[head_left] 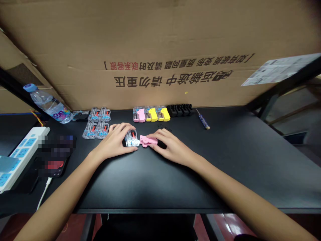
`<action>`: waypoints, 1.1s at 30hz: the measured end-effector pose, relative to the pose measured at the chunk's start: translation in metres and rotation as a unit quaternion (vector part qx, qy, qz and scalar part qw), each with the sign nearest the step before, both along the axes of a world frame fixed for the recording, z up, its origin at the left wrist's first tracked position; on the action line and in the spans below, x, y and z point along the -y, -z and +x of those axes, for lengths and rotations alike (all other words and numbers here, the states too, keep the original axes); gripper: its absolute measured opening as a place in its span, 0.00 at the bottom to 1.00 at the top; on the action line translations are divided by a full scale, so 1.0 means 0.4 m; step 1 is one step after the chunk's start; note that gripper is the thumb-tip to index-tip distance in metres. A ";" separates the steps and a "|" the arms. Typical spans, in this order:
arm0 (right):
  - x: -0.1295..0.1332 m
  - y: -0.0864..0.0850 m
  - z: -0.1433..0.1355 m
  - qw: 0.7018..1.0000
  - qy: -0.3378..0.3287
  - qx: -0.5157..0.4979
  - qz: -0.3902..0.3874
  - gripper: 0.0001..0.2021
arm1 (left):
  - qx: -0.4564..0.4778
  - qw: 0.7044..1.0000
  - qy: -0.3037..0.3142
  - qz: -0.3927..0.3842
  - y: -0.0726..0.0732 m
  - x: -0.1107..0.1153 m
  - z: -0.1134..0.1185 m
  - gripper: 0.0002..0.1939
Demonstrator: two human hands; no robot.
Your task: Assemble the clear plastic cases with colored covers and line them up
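Note:
My left hand [117,140] is curled around a clear plastic case [131,138] with a red piece and blue bits inside. Between thumb and fingers, my right hand [168,144] grips a small pink plastic part [148,140]. The pink part's left end meets or nearly meets the clear case's right edge; whether they are joined I cannot tell. Behind my left hand stand several similar clear cases [96,130]. Beyond my hands is a row of clear cases with coloured parts, one pink [139,114] and two yellow [157,114]. Small black rings [160,126] lie behind my right hand.
Several black parts [180,109] line the back, left of a blue-handled screwdriver [203,119]. At left are a water bottle [50,104], a phone [56,157] on a white cable and a white power strip [23,150]. A cardboard sheet [160,40] walls off the black table's back [155,187].

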State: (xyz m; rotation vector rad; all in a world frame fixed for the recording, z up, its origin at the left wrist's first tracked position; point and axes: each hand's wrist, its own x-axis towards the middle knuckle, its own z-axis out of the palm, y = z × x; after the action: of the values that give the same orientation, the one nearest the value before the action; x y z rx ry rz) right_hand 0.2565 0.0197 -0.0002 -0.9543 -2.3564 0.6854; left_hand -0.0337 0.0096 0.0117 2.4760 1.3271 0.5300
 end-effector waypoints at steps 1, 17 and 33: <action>0.001 -0.003 -0.002 1.000 0.009 -0.015 -0.016 0.14 | 0.010 1.000 0.008 -0.002 -0.002 0.000 -0.001 0.33; -0.005 0.013 -0.009 0.980 0.089 -0.101 -0.147 0.18 | 0.256 0.954 0.021 -0.152 0.036 0.010 0.034 0.33; 0.007 0.000 0.012 0.987 0.114 0.096 0.061 0.24 | 0.049 0.997 0.008 -0.066 0.014 0.016 0.014 0.46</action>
State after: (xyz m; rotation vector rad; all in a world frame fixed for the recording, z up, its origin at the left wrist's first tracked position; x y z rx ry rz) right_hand 0.2613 0.0167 -0.0002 -1.2580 -2.3688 0.3717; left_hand -0.0281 0.0031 0.0061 2.3216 1.2615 0.5333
